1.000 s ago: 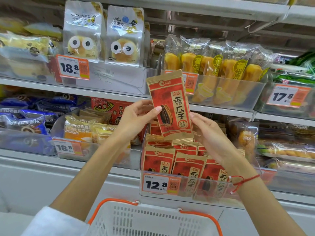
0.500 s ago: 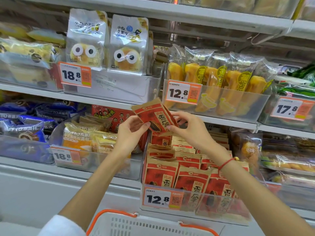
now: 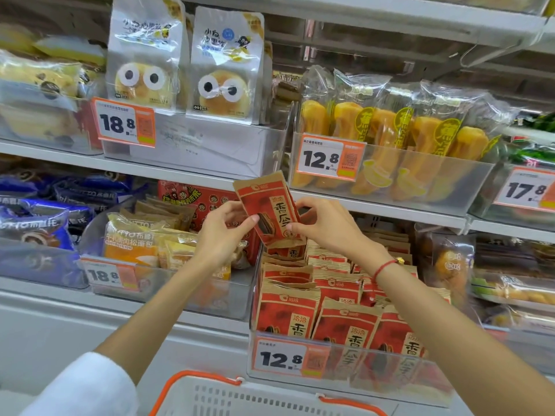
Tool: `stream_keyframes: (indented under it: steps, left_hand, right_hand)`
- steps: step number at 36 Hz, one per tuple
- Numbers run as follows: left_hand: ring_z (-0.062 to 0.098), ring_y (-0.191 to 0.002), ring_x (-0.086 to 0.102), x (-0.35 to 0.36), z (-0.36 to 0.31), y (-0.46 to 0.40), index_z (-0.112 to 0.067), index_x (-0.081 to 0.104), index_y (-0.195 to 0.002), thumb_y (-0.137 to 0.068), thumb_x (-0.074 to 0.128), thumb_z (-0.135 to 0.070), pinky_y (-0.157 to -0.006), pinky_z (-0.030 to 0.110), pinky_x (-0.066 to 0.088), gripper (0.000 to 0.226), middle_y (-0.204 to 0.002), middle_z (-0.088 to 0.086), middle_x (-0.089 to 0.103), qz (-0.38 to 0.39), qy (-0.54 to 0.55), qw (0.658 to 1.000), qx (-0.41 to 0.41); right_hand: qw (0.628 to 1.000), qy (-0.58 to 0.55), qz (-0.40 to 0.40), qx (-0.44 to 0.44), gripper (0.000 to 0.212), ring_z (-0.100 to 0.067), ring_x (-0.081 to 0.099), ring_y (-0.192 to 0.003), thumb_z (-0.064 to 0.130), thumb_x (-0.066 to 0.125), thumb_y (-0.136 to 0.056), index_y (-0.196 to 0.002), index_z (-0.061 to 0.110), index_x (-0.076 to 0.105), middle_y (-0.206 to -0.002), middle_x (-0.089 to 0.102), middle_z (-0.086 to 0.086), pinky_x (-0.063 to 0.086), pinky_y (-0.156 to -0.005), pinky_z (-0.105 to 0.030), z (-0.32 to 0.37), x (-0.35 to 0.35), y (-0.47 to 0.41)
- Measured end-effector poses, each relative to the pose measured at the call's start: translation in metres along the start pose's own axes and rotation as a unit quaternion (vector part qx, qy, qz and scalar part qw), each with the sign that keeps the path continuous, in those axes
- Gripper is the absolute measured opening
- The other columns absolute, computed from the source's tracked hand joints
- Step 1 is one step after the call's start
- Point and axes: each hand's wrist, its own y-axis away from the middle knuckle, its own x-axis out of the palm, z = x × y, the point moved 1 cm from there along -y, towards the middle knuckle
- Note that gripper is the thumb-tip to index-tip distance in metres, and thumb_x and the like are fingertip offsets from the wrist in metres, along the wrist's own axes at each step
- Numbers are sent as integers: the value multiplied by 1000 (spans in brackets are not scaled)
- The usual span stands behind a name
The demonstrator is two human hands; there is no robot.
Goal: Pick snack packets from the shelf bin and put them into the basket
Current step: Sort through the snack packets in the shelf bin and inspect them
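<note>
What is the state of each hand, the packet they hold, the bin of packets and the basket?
Left hand: pinches the left edge of the held packet.
Right hand: pinches the packet's right edge.
Red sunflower seed packet: lifted above the bin, tilted, sealed.
Clear shelf bin: holds many more red packets, standing in rows.
White basket with orange handles: below the bin; only its rim shows, contents not visible.

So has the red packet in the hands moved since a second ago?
Yes. The red packet has dropped: a second ago it covered the 12.8 price tag on the shelf above; now it sits below it, tilted, held by both hands.
</note>
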Motion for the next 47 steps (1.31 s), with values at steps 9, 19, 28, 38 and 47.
stream_keyframes:
  steps: [9, 19, 28, 38, 47]
  left_hand:
    - [-1, -96, 62, 12, -7, 0, -28, 66, -105, -86, 71, -32, -89, 28, 48, 20, -98, -18, 68, 74, -170, 982, 31]
    - [-3, -84, 55, 24, -10, -1, -37, 65, -107, -92, 59, -45, -61, 21, 37, 18, -88, -21, 63, 96, -262, 956, 95]
    - [4, -100, 48, 25, 1, -6, -38, 63, -111, -93, 59, -41, -72, 29, 37, 18, -98, -20, 60, 125, -314, 937, 93]
    - [8, -103, 50, 29, -7, -17, -34, 68, -107, -95, 57, -42, -73, 30, 40, 19, -87, -15, 54, 136, -418, 889, 127]
    - [19, -108, 56, 38, -9, -30, -32, 69, -111, -95, 56, -41, -81, 36, 48, 23, -109, -1, 67, 171, -496, 843, 120]
  right_hand:
    - [990, 51, 117, 57, 40, -19, 64, -106, 40, 70, -86, -122, 29, 57, -116, 69, 3, 52, -91, -44, -23, 15, 2]
    - [998, -36, -51, -2, 12, -5, 62, -78, 36, 71, -84, -95, 33, 67, -82, 68, 13, 48, -69, -30, -22, -2, 15]
    - [995, 97, 30, 8, 15, -14, 64, -91, 39, 66, -89, -97, 29, 75, -90, 72, 6, 46, -74, -29, -16, 7, 13]
    - [986, 153, 65, 15, 17, -18, 64, -99, 36, 69, -88, -98, 26, 77, -100, 73, 2, 49, -81, -33, -14, 6, -2]
    - [967, 236, 99, -7, 24, -25, 61, -109, 31, 65, -92, -112, 21, 71, -115, 69, -2, 45, -83, -35, -13, 22, -18]
